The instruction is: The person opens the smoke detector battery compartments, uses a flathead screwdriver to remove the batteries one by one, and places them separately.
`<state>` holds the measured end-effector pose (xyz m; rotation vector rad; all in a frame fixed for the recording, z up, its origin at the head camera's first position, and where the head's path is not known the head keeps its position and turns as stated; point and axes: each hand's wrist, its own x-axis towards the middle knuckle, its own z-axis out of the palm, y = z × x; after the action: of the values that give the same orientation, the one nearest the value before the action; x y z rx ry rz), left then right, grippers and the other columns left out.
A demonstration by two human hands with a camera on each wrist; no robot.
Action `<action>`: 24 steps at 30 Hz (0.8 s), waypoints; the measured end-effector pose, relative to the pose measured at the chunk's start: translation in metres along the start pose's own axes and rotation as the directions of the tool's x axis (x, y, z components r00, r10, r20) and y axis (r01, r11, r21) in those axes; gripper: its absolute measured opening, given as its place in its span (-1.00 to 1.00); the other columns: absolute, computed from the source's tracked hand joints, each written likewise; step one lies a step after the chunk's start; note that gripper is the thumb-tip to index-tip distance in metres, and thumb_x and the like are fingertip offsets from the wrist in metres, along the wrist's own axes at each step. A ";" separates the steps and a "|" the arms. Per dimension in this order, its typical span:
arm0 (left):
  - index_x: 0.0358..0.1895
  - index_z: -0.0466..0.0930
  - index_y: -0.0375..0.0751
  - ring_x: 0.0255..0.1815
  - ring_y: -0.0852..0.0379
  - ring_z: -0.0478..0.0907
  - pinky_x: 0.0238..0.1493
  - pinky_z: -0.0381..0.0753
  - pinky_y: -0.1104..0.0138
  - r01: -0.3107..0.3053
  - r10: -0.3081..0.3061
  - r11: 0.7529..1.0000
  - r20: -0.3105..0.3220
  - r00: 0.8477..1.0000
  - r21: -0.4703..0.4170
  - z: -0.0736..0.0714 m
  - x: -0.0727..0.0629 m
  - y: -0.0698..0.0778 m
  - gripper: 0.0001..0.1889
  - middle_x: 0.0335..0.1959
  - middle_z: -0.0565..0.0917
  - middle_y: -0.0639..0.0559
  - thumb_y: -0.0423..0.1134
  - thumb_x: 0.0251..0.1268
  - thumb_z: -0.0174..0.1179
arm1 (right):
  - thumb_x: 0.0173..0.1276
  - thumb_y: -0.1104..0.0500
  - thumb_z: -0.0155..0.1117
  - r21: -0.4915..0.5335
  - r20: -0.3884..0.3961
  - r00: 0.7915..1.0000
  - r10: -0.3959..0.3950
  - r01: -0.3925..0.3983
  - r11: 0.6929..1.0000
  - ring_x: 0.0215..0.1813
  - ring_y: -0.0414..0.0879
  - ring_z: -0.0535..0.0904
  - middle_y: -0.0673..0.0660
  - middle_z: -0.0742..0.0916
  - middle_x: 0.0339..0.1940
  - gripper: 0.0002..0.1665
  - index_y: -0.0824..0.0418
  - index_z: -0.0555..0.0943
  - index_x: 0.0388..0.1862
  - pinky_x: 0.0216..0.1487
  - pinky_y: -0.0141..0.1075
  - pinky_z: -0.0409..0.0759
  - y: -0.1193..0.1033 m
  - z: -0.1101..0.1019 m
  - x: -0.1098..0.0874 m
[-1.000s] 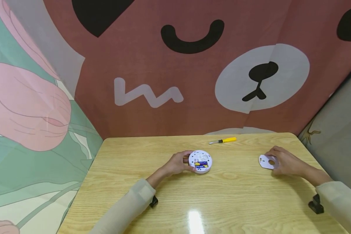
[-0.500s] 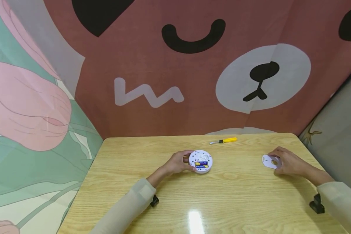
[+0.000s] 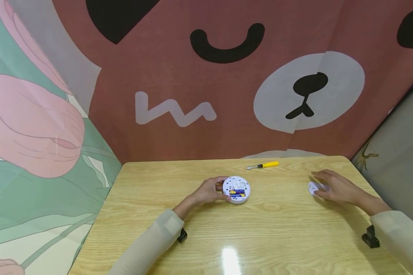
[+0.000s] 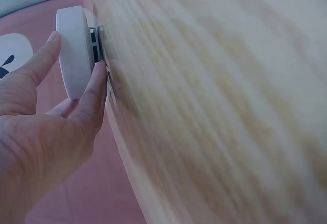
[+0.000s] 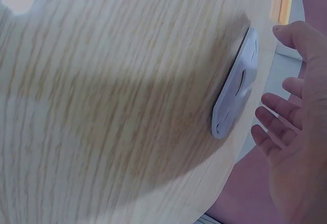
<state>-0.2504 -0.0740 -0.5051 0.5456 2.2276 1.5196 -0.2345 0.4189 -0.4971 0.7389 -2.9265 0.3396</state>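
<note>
A round white smoke detector (image 3: 234,183), its back facing up, shows blue and yellow batteries (image 3: 237,193) in an uncovered compartment. My left hand (image 3: 208,191) grips its left edge between thumb and fingers. From the side, in the left wrist view, the white casing (image 4: 73,50) sits between the fingers close over the wood. Further right, a flat white mounting plate (image 5: 236,91) with slots lies on the table. Just over it is my right hand (image 3: 340,190), fingers spread and apart from the plate in the right wrist view; in the head view the hand covers part of it.
A screwdriver (image 3: 270,164) with a yellow handle lies near the back edge of the wooden table (image 3: 199,236). Behind the table hangs a printed cloth (image 3: 165,141). Black wrist mounts (image 3: 370,237) hang beneath both sleeves.
My right hand has moved the mounting plate slightly right, then opened its fingers and let it go. The left hand and the smoke detector stay where they were.
</note>
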 end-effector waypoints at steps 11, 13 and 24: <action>0.53 0.45 -0.19 0.25 -0.04 0.67 0.17 0.72 0.27 0.000 0.000 1.000 -0.007 1.000 0.029 0.002 0.000 -0.001 -0.19 0.27 0.68 -0.12 -0.38 0.17 0.59 | 0.24 -0.08 0.63 0.028 -0.067 0.996 -0.066 0.068 0.997 0.36 0.48 0.48 0.51 0.55 0.42 0.03 0.49 0.44 0.49 0.19 0.35 0.51 -0.014 -0.002 0.013; 0.53 0.44 -0.19 0.25 -0.05 0.67 0.18 0.71 0.26 -0.004 0.004 1.000 -0.006 1.000 0.031 0.002 0.000 -0.001 -0.18 0.27 0.68 -0.13 -0.37 0.18 0.59 | 0.26 -0.13 0.61 0.032 -0.062 0.996 -0.057 0.059 0.998 0.40 0.52 0.42 0.53 0.50 0.46 0.06 0.46 0.42 0.52 0.24 0.40 0.46 -0.019 -0.002 0.015; 0.52 0.46 -0.20 0.26 -0.06 0.67 0.19 0.71 0.27 -0.007 0.007 1.000 -0.014 1.000 0.015 0.002 -0.001 -0.003 -0.20 0.27 0.69 -0.14 -0.38 0.18 0.59 | 0.29 -0.17 0.57 -0.011 -0.094 0.991 -0.092 0.091 0.996 0.46 0.51 0.37 0.54 0.47 0.50 0.05 0.42 0.41 0.54 0.32 0.44 0.41 -0.043 0.005 0.033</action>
<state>-0.2489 -0.0736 -0.5084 0.5493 2.2519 1.5152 -0.2433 0.3654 -0.4887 0.8294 -2.7937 0.3463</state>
